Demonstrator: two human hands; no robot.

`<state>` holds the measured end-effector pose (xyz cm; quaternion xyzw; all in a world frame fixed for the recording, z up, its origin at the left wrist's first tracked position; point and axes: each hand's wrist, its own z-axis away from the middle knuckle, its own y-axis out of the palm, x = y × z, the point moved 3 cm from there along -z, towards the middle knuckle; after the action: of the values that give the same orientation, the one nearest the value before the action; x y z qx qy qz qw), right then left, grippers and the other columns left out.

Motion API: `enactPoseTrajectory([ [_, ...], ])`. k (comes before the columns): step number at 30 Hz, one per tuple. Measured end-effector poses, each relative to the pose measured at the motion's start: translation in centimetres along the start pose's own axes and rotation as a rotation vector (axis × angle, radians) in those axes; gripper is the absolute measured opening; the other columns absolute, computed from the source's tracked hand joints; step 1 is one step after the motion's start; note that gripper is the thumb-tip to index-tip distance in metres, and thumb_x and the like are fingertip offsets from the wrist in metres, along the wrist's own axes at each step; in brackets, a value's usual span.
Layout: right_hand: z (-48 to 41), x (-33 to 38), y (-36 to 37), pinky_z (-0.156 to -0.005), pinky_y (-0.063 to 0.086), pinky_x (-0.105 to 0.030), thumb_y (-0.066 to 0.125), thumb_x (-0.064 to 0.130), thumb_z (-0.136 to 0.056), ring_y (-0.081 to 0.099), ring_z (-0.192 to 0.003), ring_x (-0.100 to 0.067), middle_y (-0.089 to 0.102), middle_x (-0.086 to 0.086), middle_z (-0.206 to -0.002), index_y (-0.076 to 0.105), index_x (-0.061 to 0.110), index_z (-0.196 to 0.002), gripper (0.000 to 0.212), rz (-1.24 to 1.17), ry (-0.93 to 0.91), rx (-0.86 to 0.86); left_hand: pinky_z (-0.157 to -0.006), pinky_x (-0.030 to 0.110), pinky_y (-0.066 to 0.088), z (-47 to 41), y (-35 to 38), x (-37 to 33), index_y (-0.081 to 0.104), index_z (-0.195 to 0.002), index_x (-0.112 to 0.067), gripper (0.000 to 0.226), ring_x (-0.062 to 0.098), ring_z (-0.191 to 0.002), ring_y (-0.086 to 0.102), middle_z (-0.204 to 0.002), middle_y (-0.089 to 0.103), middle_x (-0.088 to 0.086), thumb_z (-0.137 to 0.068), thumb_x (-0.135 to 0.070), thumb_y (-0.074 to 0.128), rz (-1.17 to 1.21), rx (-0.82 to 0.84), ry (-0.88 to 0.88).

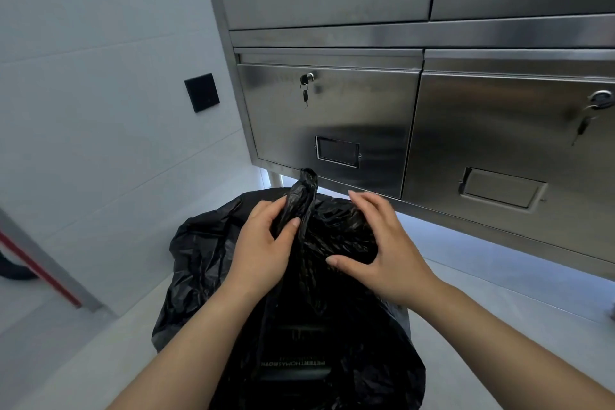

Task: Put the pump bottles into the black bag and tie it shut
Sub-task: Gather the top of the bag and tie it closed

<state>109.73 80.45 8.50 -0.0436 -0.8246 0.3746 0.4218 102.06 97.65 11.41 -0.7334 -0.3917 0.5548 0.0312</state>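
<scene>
A black plastic bag (206,263) stands on the floor in front of me, bulging and crinkled. Its top is gathered into a twisted neck (304,191) that sticks upward. My left hand (266,243) is closed around that neck, thumb across the plastic. My right hand (379,250) lies on the bag just right of the neck, fingers spread and curled over the plastic, thumb pressing in. A dark bottle shape with white lettering (294,363) shows faintly through the bag's front. No pump bottle is visible outside the bag.
A stainless-steel cabinet (332,116) with locked drawers and hanging keys stands right behind the bag. A white tiled wall with a black square plate (202,92) is on the left. A red-edged door frame (43,273) runs at lower left. Pale floor surrounds the bag.
</scene>
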Motion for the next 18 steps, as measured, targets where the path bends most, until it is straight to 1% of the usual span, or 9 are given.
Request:
enactPoseTrajectory([
  [2,-0.3,0.8,0.1,-0.109,0.023,-0.021,0.057,0.071,-0.067,0.023,-0.135,0.002,0.021,0.022,-0.148,0.018,0.038,-0.144,0.093,0.081,-0.092,0.001,-0.077,0.003,0.038,-0.1,0.0,-0.1,0.061,-0.115,-0.033,0.032,-0.002,-0.090,0.056,-0.097,0.058,-0.007,-0.089,-0.014,0.058,0.020,-0.015,-0.014],
  [5,-0.1,0.5,2.0,-0.111,0.021,-0.022,0.060,0.070,-0.066,0.023,-0.135,0.002,0.026,0.020,-0.149,0.016,0.041,-0.145,0.095,0.048,-0.011,0.184,-0.081,0.011,0.041,-0.3,-0.2,-0.4,0.057,-0.102,-0.049,0.037,0.001,-0.094,0.058,-0.101,0.059,-0.007,-0.089,-0.015,0.059,0.083,-0.057,-0.027],
  [7,0.5,-0.1,3.3,-0.109,0.027,-0.020,0.068,0.063,-0.067,0.033,-0.129,0.005,0.037,0.023,-0.141,0.029,0.039,-0.142,0.087,-0.027,0.045,0.276,-0.082,0.015,0.041,-0.3,-0.3,-0.5,0.054,-0.097,-0.054,0.041,0.002,-0.095,0.059,-0.102,0.060,-0.006,-0.089,-0.014,0.060,0.103,-0.071,-0.030],
  [8,0.7,-0.4,3.7,-0.105,0.033,-0.017,0.070,0.058,-0.069,0.040,-0.122,0.008,0.045,0.026,-0.132,0.040,0.039,-0.135,0.075,-0.062,0.044,0.288,-0.082,0.016,0.042,-0.2,-0.3,-0.5,0.053,-0.097,-0.055,0.042,0.003,-0.095,0.059,-0.103,0.060,-0.005,-0.089,-0.014,0.060,0.100,-0.070,-0.029],
  [10,0.7,-0.5,3.8,-0.088,0.044,-0.014,0.070,0.046,-0.076,0.054,-0.100,0.012,0.062,0.027,-0.106,0.059,0.038,-0.112,0.038,-0.110,0.032,0.255,-0.082,0.015,0.042,-0.1,-0.5,-0.1,0.054,-0.097,-0.054,0.042,0.005,-0.095,0.059,-0.103,0.060,-0.003,-0.089,-0.014,0.059,0.081,-0.064,-0.030],
  [12,0.5,-0.5,3.2,-0.074,0.045,-0.019,0.066,0.038,-0.081,0.058,-0.082,0.005,0.064,0.019,-0.083,0.063,0.031,-0.089,0.011,-0.100,0.046,0.206,-0.082,0.011,0.040,-0.2,-0.7,0.4,0.058,-0.103,-0.048,0.036,0.003,-0.094,0.058,-0.102,0.059,-0.005,-0.089,-0.015,0.059,0.048,-0.056,-0.040],
  [14,0.2,-0.6,2.3,-0.071,0.044,-0.023,0.062,0.033,-0.085,0.057,-0.080,0.000,0.066,0.012,-0.080,0.064,0.026,-0.087,0.008,-0.085,0.074,0.174,-0.080,0.004,0.038,-0.1,-0.8,0.9,0.061,-0.115,-0.036,0.031,-0.003,-0.095,0.056,-0.102,0.057,-0.010,-0.089,-0.017,0.059,-0.008,-0.029,-0.042],
  [16,0.0,-0.6,1.5,-0.072,0.041,-0.021,0.058,0.030,-0.087,0.056,-0.089,-0.005,0.066,0.012,-0.086,0.063,0.027,-0.090,0.007,-0.101,0.107,0.152,-0.082,-0.001,0.034,0.0,-0.7,1.1,0.058,-0.123,-0.029,0.034,-0.010,-0.100,0.051,-0.107,0.055,-0.012,-0.090,-0.019,0.058,-0.032,-0.013,-0.031],
  [18,-0.1,-0.5,1.0,-0.077,0.040,-0.022,0.055,0.027,-0.088,0.054,-0.096,-0.009,0.065,0.016,-0.091,0.062,0.028,-0.094,0.009,-0.091,0.120,0.104,-0.093,0.003,0.034,0.2,-0.6,0.8,0.057,-0.122,-0.032,0.033,-0.013,-0.111,0.044,-0.120,0.050,-0.011,-0.090,-0.022,0.057,-0.023,-0.035,-0.004],
])
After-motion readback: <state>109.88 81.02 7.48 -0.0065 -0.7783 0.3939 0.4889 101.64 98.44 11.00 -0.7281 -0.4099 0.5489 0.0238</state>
